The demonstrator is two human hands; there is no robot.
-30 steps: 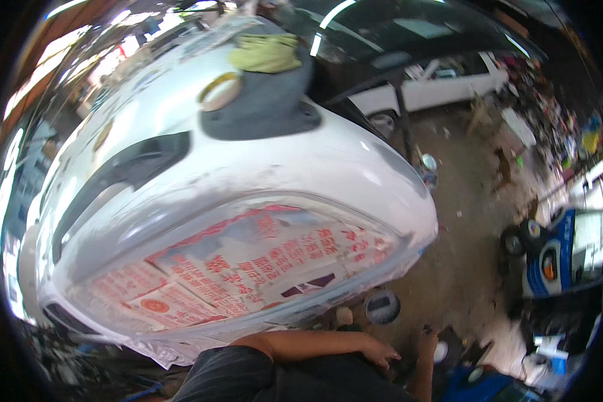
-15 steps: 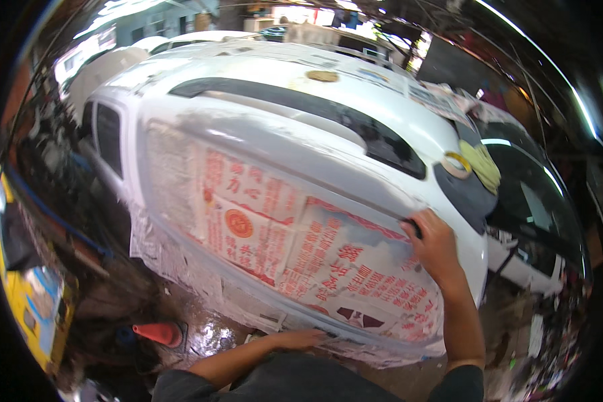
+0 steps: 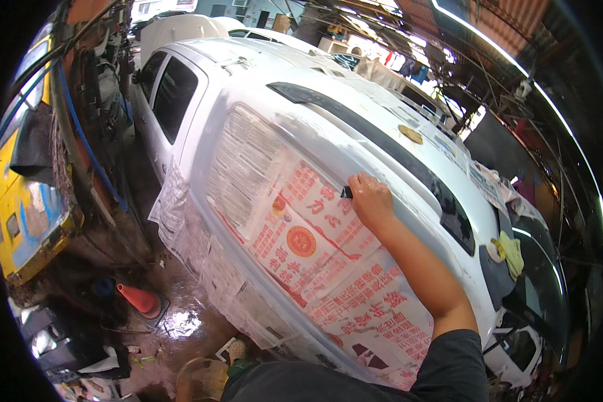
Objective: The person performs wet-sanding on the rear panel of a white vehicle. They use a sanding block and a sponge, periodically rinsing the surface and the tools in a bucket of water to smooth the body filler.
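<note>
My right hand (image 3: 370,199) is closed on a small black block (image 3: 346,192), which touches the upper edge of the papered window area. Below it, paper with red print (image 3: 315,228) covers the side of a white vehicle (image 3: 248,74). Newspaper (image 3: 241,161) fills the front part of that area, and a grey, dull band (image 3: 214,201) frames it. My right forearm reaches across the paper from the lower right. My left hand does not show.
An orange cone (image 3: 141,300) stands on the wet floor at the lower left, near a yellow vehicle part (image 3: 20,221). A tan pad (image 3: 410,134) lies on the roof. A yellow-green cloth (image 3: 511,256) and a tape roll (image 3: 496,250) rest at the vehicle's right end.
My right hand has moved left and up along the window's upper edge with the black block. My left hand, earlier at the lower edge, has left view. The view has shifted and tilted.
</note>
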